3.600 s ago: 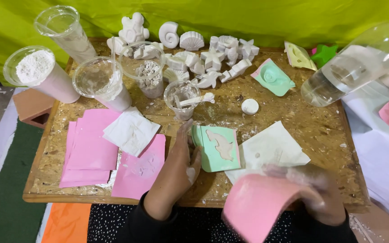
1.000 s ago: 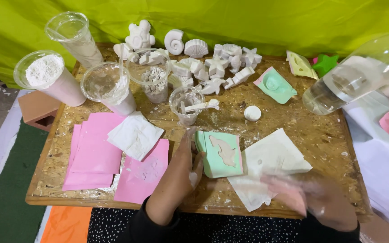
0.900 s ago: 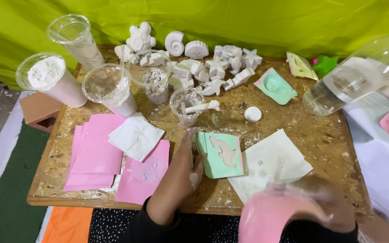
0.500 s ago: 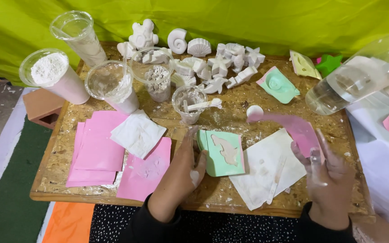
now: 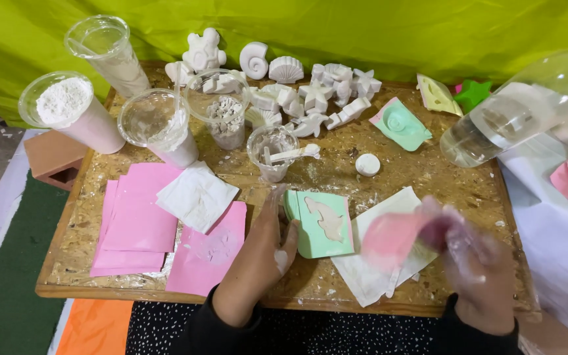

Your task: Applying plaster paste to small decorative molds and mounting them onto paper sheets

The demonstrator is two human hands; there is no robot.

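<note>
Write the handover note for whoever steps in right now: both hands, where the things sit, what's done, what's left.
Left hand: rests on the board, fingers against the green mould, steadying it.
Right hand: holds a pink sheet, blurred in motion, above the white paper.
Done: the dolphin-shaped cavity looks filled with white plaster. Finished white casts line the back of the board.
Left: the cast is not yet out of the mould.

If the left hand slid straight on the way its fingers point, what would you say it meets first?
Probably the small clear cup with the white spoon: the left hand points up the board beside the green mould. Depth is hard to judge.
</note>
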